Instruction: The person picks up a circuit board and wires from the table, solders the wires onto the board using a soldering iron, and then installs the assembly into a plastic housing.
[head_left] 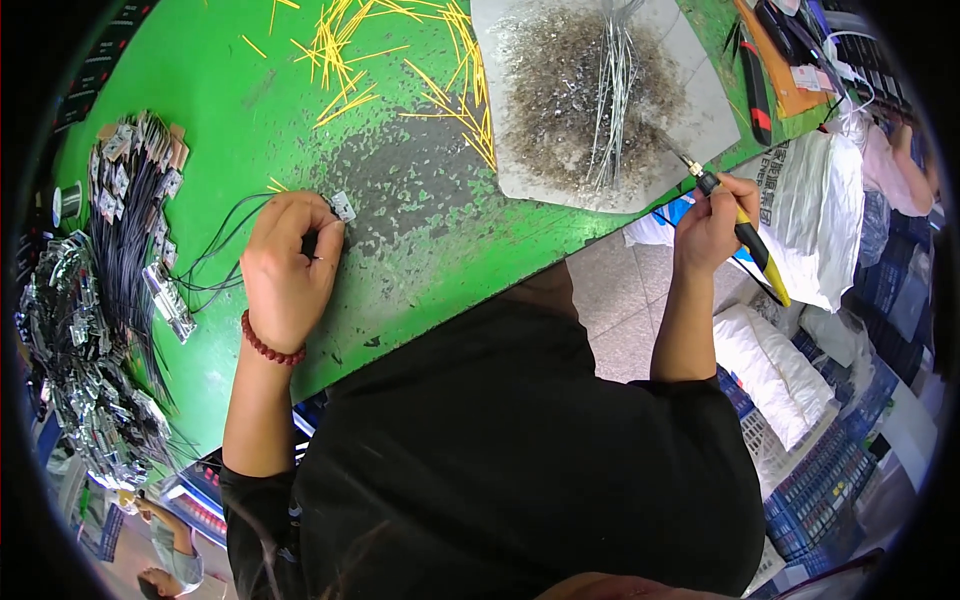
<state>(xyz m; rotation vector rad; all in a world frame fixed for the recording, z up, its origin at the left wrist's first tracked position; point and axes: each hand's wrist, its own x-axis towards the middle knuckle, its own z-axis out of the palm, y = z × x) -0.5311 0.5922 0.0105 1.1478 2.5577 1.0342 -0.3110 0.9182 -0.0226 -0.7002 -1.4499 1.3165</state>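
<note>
Near wires (615, 95) and yellow sticks (345, 50), the left hand (292, 262) holds a whitish piece (343, 206), the right (708, 230) a soldering iron (766, 262).

A green workbench (220, 100) with worn paint stands over a grey tiled floor (612, 340). Blue plastic crates (822, 490) and white plastic sacks (775, 372) crowd the right.

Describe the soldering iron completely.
The soldering iron is pen-shaped, with a yellow and black handle, seemingly plastic, and a brassy metal collar before its thin tip. The right hand grips it near the front. It slants, tip toward the picture's upper left, over the stained grey board; whether they touch is unclear.
</note>
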